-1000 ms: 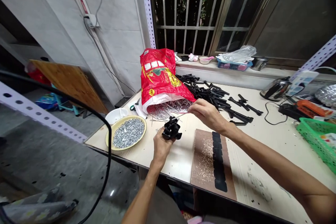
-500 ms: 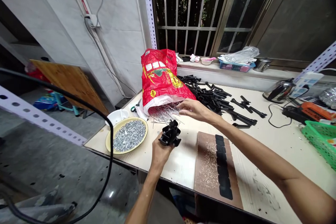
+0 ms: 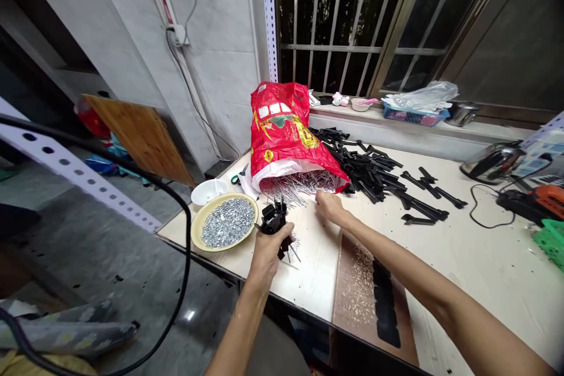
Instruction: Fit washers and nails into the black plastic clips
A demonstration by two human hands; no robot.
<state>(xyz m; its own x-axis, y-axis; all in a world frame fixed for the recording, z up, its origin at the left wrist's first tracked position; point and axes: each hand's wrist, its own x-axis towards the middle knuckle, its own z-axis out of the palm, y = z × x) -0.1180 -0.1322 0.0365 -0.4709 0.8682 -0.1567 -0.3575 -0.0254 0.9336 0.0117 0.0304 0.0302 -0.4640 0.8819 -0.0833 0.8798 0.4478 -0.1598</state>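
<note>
My left hand [image 3: 265, 249] is wrapped round a bundle of black plastic parts [image 3: 273, 218], held above the table's front edge. Thin metal rods [image 3: 295, 252] stick out below the bundle. My right hand [image 3: 330, 208] is low at the table, its fingers pressed together beside the spilled metal pins [image 3: 294, 191]; whatever they pinch is too small to make out. The pins spill from the white-lined mouth of a red bag [image 3: 282, 129]. Left of the bundle stands a yellow bowl [image 3: 198, 229] holding small silvery metal pieces.
Behind my right forearm lies a pile of black plastic parts [image 3: 365, 167]. A brown board [image 3: 352, 305] bears a row of black pieces [image 3: 386, 311]. A white bowl [image 3: 207, 191], a kettle [image 3: 491, 163] and a green basket [image 3: 550, 241] stand around. A black cable [image 3: 188, 247] loops at left.
My right hand has come down to the table beside the pins, and its fingers have closed. The bundle in my left hand has tilted, and rods now show beneath it. The view has swung left.
</note>
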